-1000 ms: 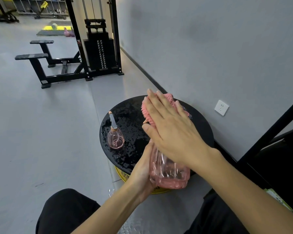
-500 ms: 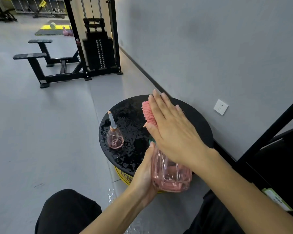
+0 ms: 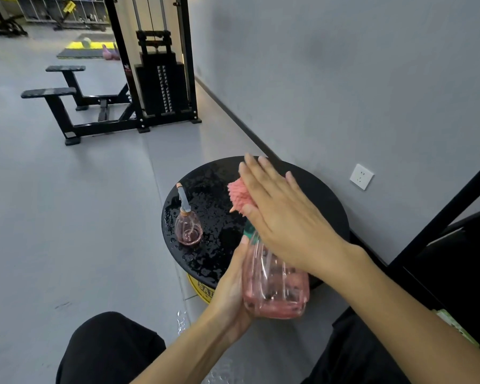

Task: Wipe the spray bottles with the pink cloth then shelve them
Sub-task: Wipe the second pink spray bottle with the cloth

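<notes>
My left hand (image 3: 230, 295) grips a large clear pink spray bottle (image 3: 275, 286) by its left side, tilted with its green neck pointing away from me. My right hand (image 3: 283, 217) lies flat over the bottle's upper part and presses the pink cloth (image 3: 239, 196) against it; only the cloth's far left edge shows past my fingers. A small round pink spray bottle (image 3: 187, 228) with a long nozzle stands upright on the wet black round table (image 3: 316, 195), to the left of my hands.
The table's black top is covered in water drops and sits on a yellow base (image 3: 200, 289). A grey wall with a socket (image 3: 361, 176) is at the right. A black shelf frame (image 3: 449, 217) stands at the far right. A weight machine (image 3: 158, 79) is behind.
My right hand with the cloth has slid a little back along the bottle, and less of the cloth shows. The left hand keeps its hold on the bottle.
</notes>
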Available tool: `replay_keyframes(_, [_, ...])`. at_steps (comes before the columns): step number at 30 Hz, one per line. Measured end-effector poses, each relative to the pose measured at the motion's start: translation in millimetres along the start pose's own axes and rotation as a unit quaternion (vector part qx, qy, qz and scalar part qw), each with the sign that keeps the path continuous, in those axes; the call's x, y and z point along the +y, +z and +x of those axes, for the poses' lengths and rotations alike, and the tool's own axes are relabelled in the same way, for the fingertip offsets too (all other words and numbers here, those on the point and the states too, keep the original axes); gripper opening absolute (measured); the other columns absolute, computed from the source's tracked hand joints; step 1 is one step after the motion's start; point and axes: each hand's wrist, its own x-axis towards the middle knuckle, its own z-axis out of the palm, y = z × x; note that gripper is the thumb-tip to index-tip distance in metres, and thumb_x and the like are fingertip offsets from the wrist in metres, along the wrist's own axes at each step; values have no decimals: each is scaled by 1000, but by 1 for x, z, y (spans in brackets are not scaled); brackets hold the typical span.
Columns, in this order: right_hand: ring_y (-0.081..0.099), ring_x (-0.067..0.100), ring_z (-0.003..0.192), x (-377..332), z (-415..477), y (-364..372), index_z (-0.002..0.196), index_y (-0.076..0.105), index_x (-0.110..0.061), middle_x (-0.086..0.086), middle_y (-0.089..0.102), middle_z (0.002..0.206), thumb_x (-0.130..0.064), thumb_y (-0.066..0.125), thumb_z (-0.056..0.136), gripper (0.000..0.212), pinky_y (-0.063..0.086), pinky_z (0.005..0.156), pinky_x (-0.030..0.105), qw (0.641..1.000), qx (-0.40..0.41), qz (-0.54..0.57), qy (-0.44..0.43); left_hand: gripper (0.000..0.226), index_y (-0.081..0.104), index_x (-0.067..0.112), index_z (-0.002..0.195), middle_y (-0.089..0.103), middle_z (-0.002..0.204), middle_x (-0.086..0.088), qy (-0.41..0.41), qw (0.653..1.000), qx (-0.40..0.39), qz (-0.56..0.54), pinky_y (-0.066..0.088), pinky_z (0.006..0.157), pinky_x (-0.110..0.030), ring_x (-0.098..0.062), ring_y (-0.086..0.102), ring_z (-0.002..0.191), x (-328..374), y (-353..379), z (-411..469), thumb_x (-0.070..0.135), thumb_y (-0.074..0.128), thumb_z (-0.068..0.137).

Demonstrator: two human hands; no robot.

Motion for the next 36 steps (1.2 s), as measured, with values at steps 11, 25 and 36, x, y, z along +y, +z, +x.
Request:
replay_keyframes(11, [-16, 9, 149, 6, 4, -1, 156, -5, -22, -9, -15, 163, -29, 23, 107, 57, 0, 123, 45, 993, 53, 84, 67, 63, 63, 19, 127, 74, 116, -9, -26, 999, -14, 39, 58, 82, -40, -25, 73, 102, -4, -4, -3, 61, 41, 86])
replay_keyframes(25, [-15, 11, 150, 8, 4, 4, 156, -2, -19, -6, -10, 164, -25, 24, 107, 56, -2, 123, 46, 994, 55, 69, 56, 53, 77, 28, 99, 78, 100, -7, -27, 997, -39, 62, 58, 81, -45, -24, 75, 87, -4, -4, -4, 60, 37, 85])
replay_keyframes(36, [55, 26, 129, 9, 13, 9, 119, 69, -6, 16, 62, 131, -1, 56, 95, 28, 43, 108, 34, 941, 282, 187, 19, 64, 66, 16, 120, 77, 99, -12, -26, 997, -45, 58, 60, 81, -44, -27, 75, 88, -4, -4, -5, 60, 41, 81])
